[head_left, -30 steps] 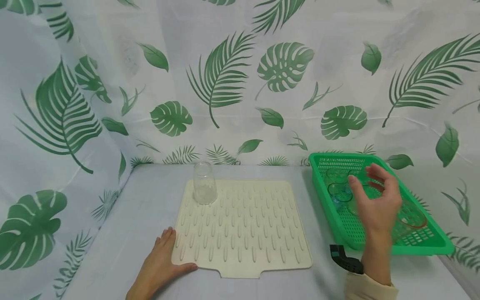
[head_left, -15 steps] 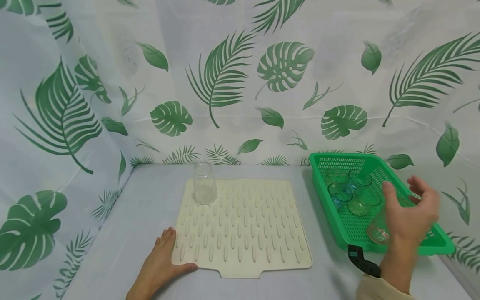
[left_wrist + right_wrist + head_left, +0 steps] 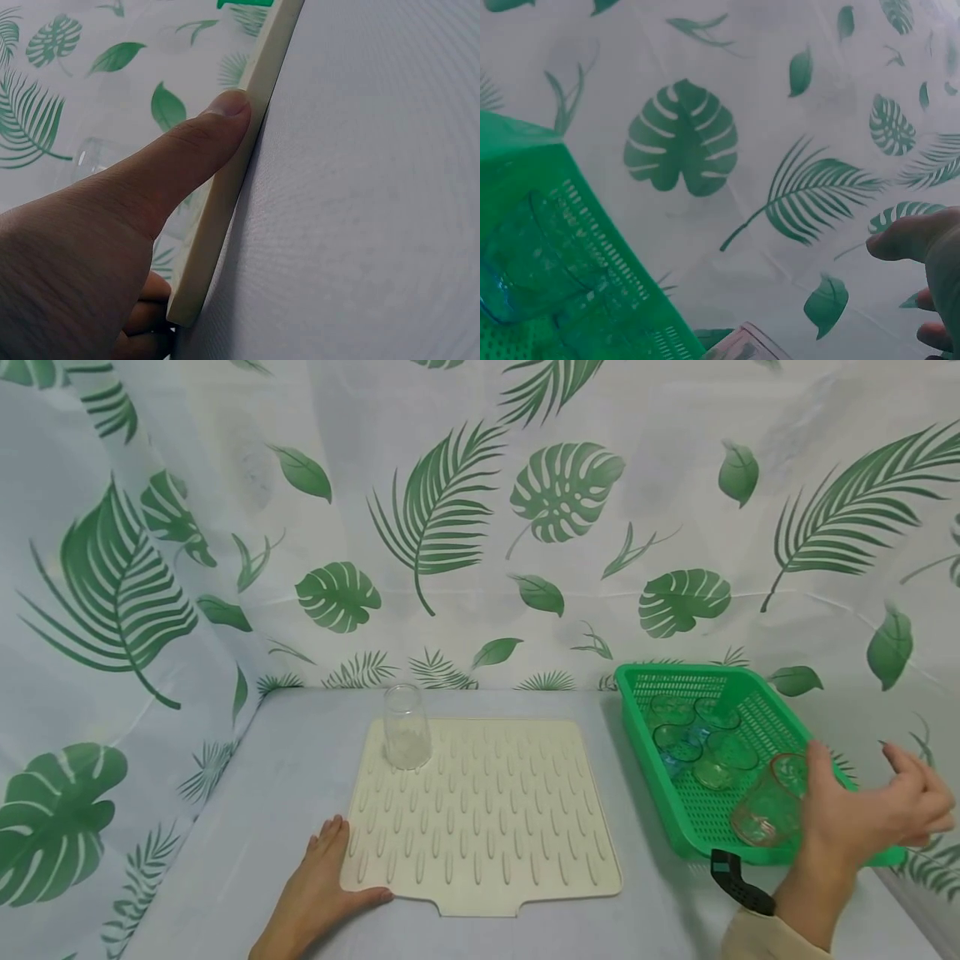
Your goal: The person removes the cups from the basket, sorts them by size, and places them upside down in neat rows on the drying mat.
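My left hand (image 3: 315, 881) rests at the near left corner of a cream ridged draining mat (image 3: 487, 818). Its fingers lie along the left side and the thumb along the front; in the left wrist view the thumb (image 3: 180, 154) presses the mat's edge. A clear, tall drinking glass (image 3: 407, 739) stands on the mat's far left part. Over the right side of a green plastic basket (image 3: 656, 797), my right hand (image 3: 862, 814) is spread with nothing in it. Just left of that hand, a glass with a reddish rim (image 3: 765, 810) leans in the basket.
Several shorter glasses, including a bluish glass (image 3: 678, 750) and a yellowish glass (image 3: 723, 762), stand in the far left part of the basket. A leaf-printed white curtain (image 3: 465, 527) hangs behind the white-covered table (image 3: 285, 760). A black band (image 3: 738, 885) circles my right wrist.
My right hand has moved right across the basket to its right side, uncovering the glasses and the reddish-rimmed one. My left hand and the glass on the mat stay put.
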Demonstrator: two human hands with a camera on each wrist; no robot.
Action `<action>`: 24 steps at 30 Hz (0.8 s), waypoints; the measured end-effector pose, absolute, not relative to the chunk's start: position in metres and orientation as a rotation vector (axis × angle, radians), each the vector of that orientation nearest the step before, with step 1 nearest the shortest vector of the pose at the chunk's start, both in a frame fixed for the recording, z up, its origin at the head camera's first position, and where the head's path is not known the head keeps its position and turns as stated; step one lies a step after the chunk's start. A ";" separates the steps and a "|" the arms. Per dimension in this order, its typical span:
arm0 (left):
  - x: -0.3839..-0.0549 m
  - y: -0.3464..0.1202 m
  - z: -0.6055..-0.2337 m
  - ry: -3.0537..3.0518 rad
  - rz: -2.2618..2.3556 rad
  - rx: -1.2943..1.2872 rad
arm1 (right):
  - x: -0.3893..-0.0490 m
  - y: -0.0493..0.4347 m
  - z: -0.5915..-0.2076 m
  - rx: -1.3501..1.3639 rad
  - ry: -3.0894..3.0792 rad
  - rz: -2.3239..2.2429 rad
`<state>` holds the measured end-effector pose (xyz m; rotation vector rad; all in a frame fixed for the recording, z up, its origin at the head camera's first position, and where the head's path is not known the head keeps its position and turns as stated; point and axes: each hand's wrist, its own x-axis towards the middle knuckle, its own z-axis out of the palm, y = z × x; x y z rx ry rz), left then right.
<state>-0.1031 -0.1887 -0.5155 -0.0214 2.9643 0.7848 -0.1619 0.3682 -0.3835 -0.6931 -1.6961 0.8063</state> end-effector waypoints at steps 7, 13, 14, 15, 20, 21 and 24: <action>-0.104 -0.188 -0.515 2.957 0.782 -0.022 | -0.159 0.373 -0.389 -0.879 -1.744 0.835; -0.103 -0.188 -0.515 2.963 0.787 -0.008 | -0.159 0.373 -0.390 -1.015 -1.813 0.900; -0.104 -0.188 -0.515 2.962 0.784 -0.012 | -0.158 0.373 -0.390 -1.030 -1.827 0.928; -0.103 -0.188 -0.514 2.958 0.785 -0.016 | -0.158 0.373 -0.390 -1.046 -1.842 0.962; -0.103 -0.188 -0.513 2.947 0.780 -0.033 | -0.156 0.378 -0.388 -1.131 -1.930 1.128; -0.103 -0.188 -0.513 2.947 0.780 -0.033 | -0.156 0.378 -0.388 -1.142 -1.948 1.146; -0.103 -0.188 -0.514 2.953 0.774 -0.027 | -0.156 0.381 -0.388 -1.156 -1.996 1.162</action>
